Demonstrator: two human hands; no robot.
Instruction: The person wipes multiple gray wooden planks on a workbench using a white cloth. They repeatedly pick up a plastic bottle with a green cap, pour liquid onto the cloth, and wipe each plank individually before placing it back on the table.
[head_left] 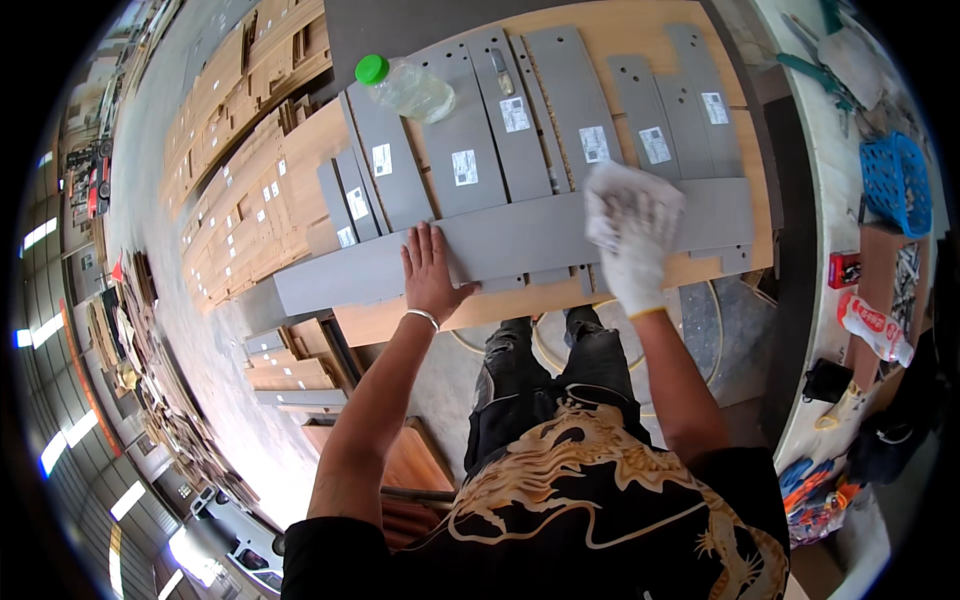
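Observation:
A long grey board (520,240) lies crosswise over several shorter grey panels (455,140) with white labels. My bare left hand (430,270) presses flat on its left part, fingers stretched out, a white band around the wrist. Over on the right part, my right hand (640,250) wears a white knit glove and holds a whitish rag (625,195) against the board's surface. The rag hides the board beneath it and partly hides my fingertips. A knife with a short handle (502,72) rests on one of the panels.
A clear bottle with a green cap (408,88) lies on the panels at the far left. Wooden panels (250,200) are stacked to the left. At right, a white bench (800,290) carries a blue basket (893,185), a red-and-white bottle (873,330) and tools. A hose loops on the floor.

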